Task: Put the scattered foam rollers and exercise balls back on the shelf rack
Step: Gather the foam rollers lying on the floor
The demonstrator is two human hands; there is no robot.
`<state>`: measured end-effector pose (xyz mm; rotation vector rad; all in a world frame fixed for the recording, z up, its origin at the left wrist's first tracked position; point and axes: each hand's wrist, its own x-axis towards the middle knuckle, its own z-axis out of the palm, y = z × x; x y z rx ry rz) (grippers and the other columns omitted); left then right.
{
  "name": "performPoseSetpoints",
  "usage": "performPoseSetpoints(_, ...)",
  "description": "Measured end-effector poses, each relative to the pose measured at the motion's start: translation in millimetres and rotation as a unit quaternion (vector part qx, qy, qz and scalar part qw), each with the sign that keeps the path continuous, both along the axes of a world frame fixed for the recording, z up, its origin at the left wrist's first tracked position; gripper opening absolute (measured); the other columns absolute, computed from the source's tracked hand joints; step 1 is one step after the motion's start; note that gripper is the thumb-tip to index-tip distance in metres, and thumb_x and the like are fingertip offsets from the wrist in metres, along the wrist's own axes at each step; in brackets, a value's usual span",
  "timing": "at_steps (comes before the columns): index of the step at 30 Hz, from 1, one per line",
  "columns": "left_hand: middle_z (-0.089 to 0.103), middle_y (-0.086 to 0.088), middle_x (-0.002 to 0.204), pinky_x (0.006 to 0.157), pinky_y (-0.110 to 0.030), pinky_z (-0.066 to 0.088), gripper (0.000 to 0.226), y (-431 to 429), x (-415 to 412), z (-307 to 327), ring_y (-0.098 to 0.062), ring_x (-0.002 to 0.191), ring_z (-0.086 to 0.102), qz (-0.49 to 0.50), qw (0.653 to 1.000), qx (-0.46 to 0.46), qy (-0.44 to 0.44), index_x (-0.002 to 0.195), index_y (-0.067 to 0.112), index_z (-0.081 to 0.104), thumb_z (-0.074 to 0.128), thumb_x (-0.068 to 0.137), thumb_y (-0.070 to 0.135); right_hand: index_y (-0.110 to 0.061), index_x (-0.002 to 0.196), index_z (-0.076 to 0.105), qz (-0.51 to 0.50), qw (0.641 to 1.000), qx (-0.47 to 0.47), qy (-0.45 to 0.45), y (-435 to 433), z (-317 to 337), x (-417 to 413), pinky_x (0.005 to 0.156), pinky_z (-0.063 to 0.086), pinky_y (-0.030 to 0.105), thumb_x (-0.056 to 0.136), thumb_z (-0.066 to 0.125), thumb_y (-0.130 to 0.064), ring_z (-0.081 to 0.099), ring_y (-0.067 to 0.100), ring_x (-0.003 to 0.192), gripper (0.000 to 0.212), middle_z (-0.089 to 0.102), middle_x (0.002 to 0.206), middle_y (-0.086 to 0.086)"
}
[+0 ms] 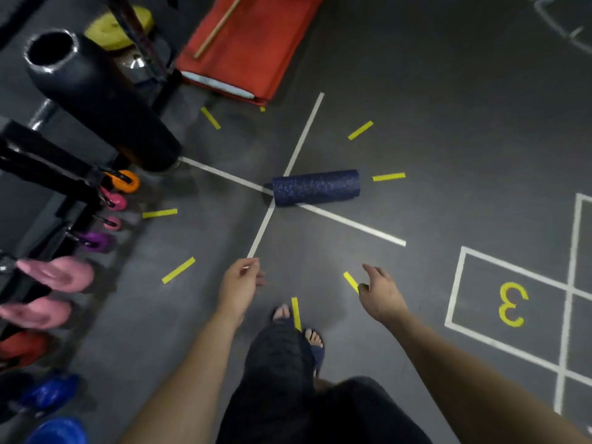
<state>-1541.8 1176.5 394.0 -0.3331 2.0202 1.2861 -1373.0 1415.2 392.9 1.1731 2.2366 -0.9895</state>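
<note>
Head view: the foam roller (315, 187) lies crosswise on the floor (448, 91) ahead, midway between left hand (240, 283) and right hand (381, 291), both empty, fingers loose, neither clearly nearer.

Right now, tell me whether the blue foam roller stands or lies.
Lying flat: the foam roller rests lengthwise on the floor, untouched.

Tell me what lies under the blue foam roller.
The foam roller lies on the dark floor, across two white tape lines. Their crossing point is hidden under one end; anything else beneath it cannot be seen.
</note>
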Motion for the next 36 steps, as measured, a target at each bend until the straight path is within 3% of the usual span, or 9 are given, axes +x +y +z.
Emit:
performPoseSetpoints(7, 0.066, -0.010, 0.098, 0.063, -0.027, 0.045, 0.012, 131.5, -225.8, -63.1, -0.015, 0.073, 0.061, 0.029, 0.999, -0.008, -0.031, 0.117, 0.017, 0.058, 0.052, 0.107, 0.021, -0.006, 0.152, 0.040, -0.069, 0.998, 0.008, 0.000, 138.6, -70.2, -231.7, 0.111, 0.032, 0.034, 0.098, 0.055, -0.014, 0.044, 0.037, 0.137, 0.057, 0.046, 0.149, 0.021)
performPoseSetpoints(13, 0.067, -0.007, 0.105, 0.071, -0.031, 0.052, 0.020, 269.0, -383.6, -222.7, -0.023, 0.095, 0.064, 0.003, 0.991, -0.070, -0.110, 0.116, 0.023, 0.058, 0.061, 0.101, 0.036, -0.008, 0.155, 0.031, -0.081, 0.995, -0.012, -0.050, 261.0, -217.6, -383.6, 0.114, 0.032, 0.039, 0.098, 0.051, -0.020, 0.038, 0.038, 0.141, 0.062, 0.034, 0.157, 0.019)
performPoseSetpoints(17, 0.065, -0.014, 0.092, 0.084, -0.039, 0.049, 0.019, 350.3, -460.9, -377.3, -0.024, 0.091, 0.062, -0.070, 0.989, -0.121, -0.040, 0.083, 0.021, 0.062, 0.070, 0.091, 0.037, -0.005, 0.154, 0.032, -0.049, 0.996, 0.044, -0.060, 354.7, -366.9, -464.1, 0.117, 0.024, 0.044, 0.095, 0.046, -0.036, 0.031, 0.042, 0.141, 0.068, 0.033, 0.155, 0.022)
performPoseSetpoints(20, 0.069, -0.014, 0.124, 0.104, -0.043, 0.049, 0.081, 389.7, -510.0, -480.8, -0.034, 0.119, 0.063, -0.113, 0.972, -0.205, -0.012, 0.126, 0.012, 0.065, 0.067, 0.072, 0.073, -0.005, 0.158, 0.019, -0.088, 0.991, 0.087, -0.056, 415.9, -462.7, -502.3, 0.118, 0.020, 0.045, 0.095, 0.060, -0.044, 0.021, 0.043, 0.146, 0.085, 0.018, 0.162, 0.024)
performPoseSetpoints(23, 0.058, -0.016, 0.142, 0.110, -0.046, 0.047, 0.130, 404.7, -564.8, -569.5, -0.033, 0.129, 0.057, -0.004, 0.975, -0.223, 0.017, 0.145, 0.004, 0.047, 0.075, 0.050, 0.088, -0.005, 0.159, 0.014, -0.165, 0.983, 0.075, -0.023, 470.6, -553.0, -553.1, 0.120, 0.018, 0.047, 0.088, 0.065, -0.060, 0.020, 0.042, 0.149, 0.104, 0.018, 0.162, 0.025)
performPoseSetpoints(26, 0.059, -0.003, 0.132, 0.107, -0.039, 0.049, 0.114, 416.2, -607.8, -620.7, -0.021, 0.116, 0.060, 0.043, 0.984, -0.173, 0.026, 0.143, 0.012, 0.048, 0.085, 0.056, 0.075, -0.013, 0.145, 0.037, -0.212, 0.977, 0.013, 0.005, 508.1, -613.4, -587.2, 0.114, 0.035, 0.044, 0.081, 0.067, -0.069, 0.045, 0.038, 0.136, 0.091, 0.049, 0.146, 0.020)
performPoseSetpoints(30, 0.078, -0.009, 0.104, 0.083, -0.048, 0.063, 0.094, 403.2, -581.7, -580.3, -0.026, 0.092, 0.077, 0.123, 0.986, -0.093, -0.059, 0.117, 0.010, 0.071, 0.090, 0.050, 0.073, -0.016, 0.127, 0.052, -0.332, 0.942, -0.031, 0.031, 508.6, -593.7, -569.8, 0.103, 0.049, 0.046, 0.065, 0.070, -0.078, 0.062, 0.032, 0.115, 0.089, 0.064, 0.124, 0.011)
performPoseSetpoints(33, 0.079, -0.002, 0.085, 0.068, -0.034, 0.064, 0.049, 371.8, -502.0, -446.1, -0.016, 0.076, 0.077, 0.211, 0.971, -0.089, -0.069, 0.105, 0.005, 0.073, 0.085, 0.081, 0.046, -0.014, 0.113, 0.060, -0.338, 0.941, -0.020, 0.004, 474.5, -481.7, -545.9, 0.094, 0.053, 0.048, 0.067, 0.066, -0.079, 0.065, 0.033, 0.107, 0.080, 0.069, 0.111, 0.011)
performPoseSetpoints(36, 0.080, -0.007, 0.091, 0.077, -0.042, 0.063, 0.069, 318.5, -423.4, -293.2, -0.027, 0.088, 0.077, 0.269, 0.947, -0.147, -0.098, 0.103, 0.008, 0.076, 0.089, 0.065, 0.065, -0.015, 0.110, 0.061, -0.269, 0.962, -0.039, -0.026, 437.8, -341.0, -540.2, 0.089, 0.054, 0.048, 0.076, 0.065, -0.073, 0.065, 0.036, 0.105, 0.068, 0.069, 0.106, 0.012)
